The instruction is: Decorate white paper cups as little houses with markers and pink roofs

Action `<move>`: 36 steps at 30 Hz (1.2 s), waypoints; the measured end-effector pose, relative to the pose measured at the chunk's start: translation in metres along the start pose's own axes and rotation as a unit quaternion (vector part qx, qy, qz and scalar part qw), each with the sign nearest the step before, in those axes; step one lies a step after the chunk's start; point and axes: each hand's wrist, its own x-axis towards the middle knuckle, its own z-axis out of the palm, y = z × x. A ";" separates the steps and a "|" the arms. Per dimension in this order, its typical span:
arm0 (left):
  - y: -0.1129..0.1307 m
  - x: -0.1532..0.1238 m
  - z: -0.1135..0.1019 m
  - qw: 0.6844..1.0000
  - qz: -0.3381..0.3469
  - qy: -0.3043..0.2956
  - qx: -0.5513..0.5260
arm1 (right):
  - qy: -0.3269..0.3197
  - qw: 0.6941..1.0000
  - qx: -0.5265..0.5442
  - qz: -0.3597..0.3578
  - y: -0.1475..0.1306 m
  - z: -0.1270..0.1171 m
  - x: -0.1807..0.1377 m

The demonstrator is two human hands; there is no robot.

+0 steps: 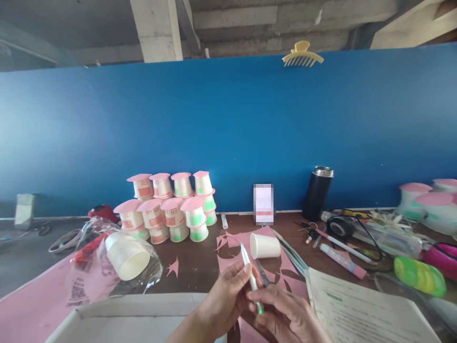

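A slim white marker [246,257] with a green end slants across the space between my hands. My left hand [226,293] is closed round its barrel, thumb on top. At the lower, green end, the fingers of my right hand [289,309] pinch the marker. Just beyond my hands, a white paper cup [266,245] lies on its side on cut pink paper [228,250]. A dark grey object [263,276], partly hidden by my fingers, lies behind the marker; its kind I cannot make out.
Stacked cups with pink paper roofs [171,209] stand at left, near nested cups [128,257] in clear plastic. A white tray [124,297] lies in front. At right are a black flask [317,193], printed sheets [367,305], a pink-capped tube [342,261] and clutter. A blue partition [228,119] rises behind.
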 end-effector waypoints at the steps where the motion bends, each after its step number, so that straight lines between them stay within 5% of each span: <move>1: -0.001 0.000 0.000 1.000 0.004 -0.007 -0.001 | 0.003 1.000 -0.003 0.001 0.000 0.000 0.000; 6: -0.002 0.001 0.002 1.000 0.018 -0.017 0.012 | 0.002 1.000 -0.025 -0.019 -0.001 0.000 0.001; 10: 0.001 0.002 0.008 0.999 0.019 0.037 -0.013 | 0.011 0.998 -0.054 -0.021 0.000 -0.001 0.002; 16: -0.004 0.000 0.011 0.998 0.039 0.042 0.017 | 0.039 0.981 -0.137 -0.129 0.008 -0.001 0.002; 20: -0.007 0.004 0.006 0.981 0.069 0.073 0.164 | 0.159 0.958 -0.176 -0.161 0.016 -0.007 0.000; 24: 0.000 0.012 0.001 0.905 0.078 0.197 0.368 | 0.324 0.916 -0.201 -0.124 0.021 -0.020 -0.002; 31: 0.011 0.048 0.002 0.864 0.149 0.263 0.404 | 0.381 0.892 -0.210 -0.123 0.017 -0.034 0.001; 36: 0.009 0.083 0.004 0.876 0.134 0.274 0.373 | 0.408 0.889 -0.186 -0.092 0.017 -0.032 0.000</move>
